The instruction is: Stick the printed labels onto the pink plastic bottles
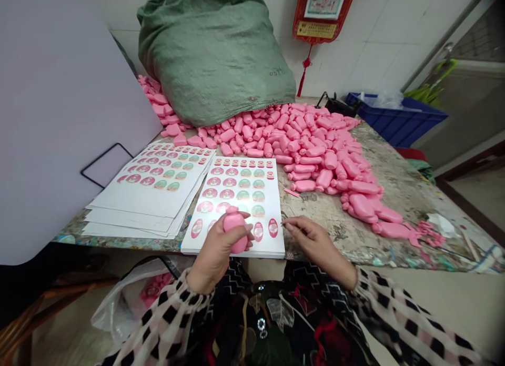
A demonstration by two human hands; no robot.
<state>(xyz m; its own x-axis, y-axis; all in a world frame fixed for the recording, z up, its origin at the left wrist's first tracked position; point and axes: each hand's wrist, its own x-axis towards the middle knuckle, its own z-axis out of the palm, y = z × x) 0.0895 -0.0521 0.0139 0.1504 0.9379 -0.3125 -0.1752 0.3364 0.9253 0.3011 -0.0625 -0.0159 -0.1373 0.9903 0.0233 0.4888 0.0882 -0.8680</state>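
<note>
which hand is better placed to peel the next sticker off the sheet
Probably the right hand: its fingertips rest at the white sticker sheet edge, free. The left hand is closed around a small pink plastic bottle.

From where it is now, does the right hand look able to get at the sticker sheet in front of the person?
Probably yes. The right hand rests on the table beside the sticker sheet, its fingers at the sheet's right edge, with nothing between.

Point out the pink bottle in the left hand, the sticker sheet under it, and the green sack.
pink bottle [232, 222], head view, on its upper body above the fingers.
sticker sheet [240, 184], head view, on its middle rows.
green sack [215, 56], head view, on its front face.
</note>
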